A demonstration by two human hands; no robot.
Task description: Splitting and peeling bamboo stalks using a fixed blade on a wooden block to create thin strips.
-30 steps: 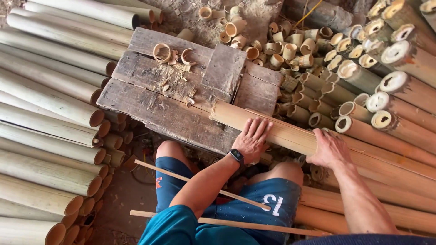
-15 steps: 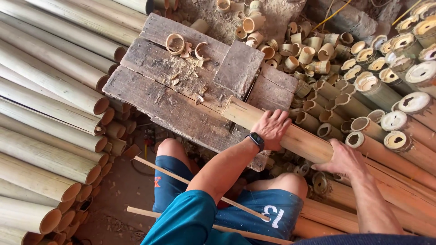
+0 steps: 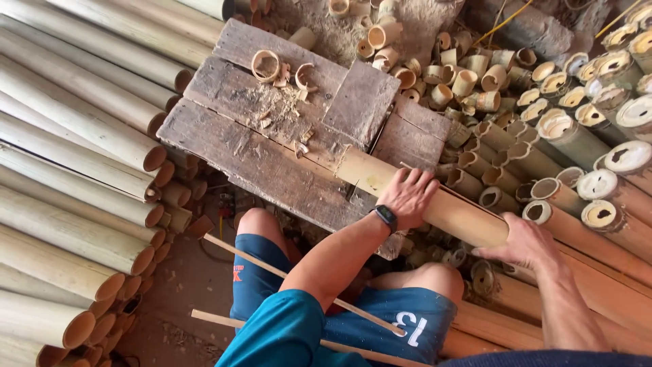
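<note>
Stacked bamboo fills the workshop floor on every side: long pale poles lie in rows from 7 to 11 o'clock, and cut-ended stalks pile up from 1 to 4 o'clock. At the centre sits the surface, a block of rough grey planks scattered with shavings. Two thin bamboo rings rest near its far edge at 11 o'clock. Beyond it, at 12 to 1 o'clock, short sawn-off bamboo sections lie heaped on the dusty ground.

One bamboo pole lies slantwise, its pale cut end resting on the near right corner of the surface and its length running off toward 4 o'clock. Resting that end on the planks appears to give it a firm bed at working height.

The left hand, a dark watch on its wrist, lies palm down on top of the pole just past the surface's edge, fingers spread flat over the curve, seemingly pressing it down so it cannot roll. The right hand is farther along at 4 o'clock, cupped against the pole's near side with fingers partly curled; whether it fully grips cannot be told.

The person sits low in blue shorts, knees under the work. Two thin bamboo slats lie across the lap at 6 o'clock.
</note>
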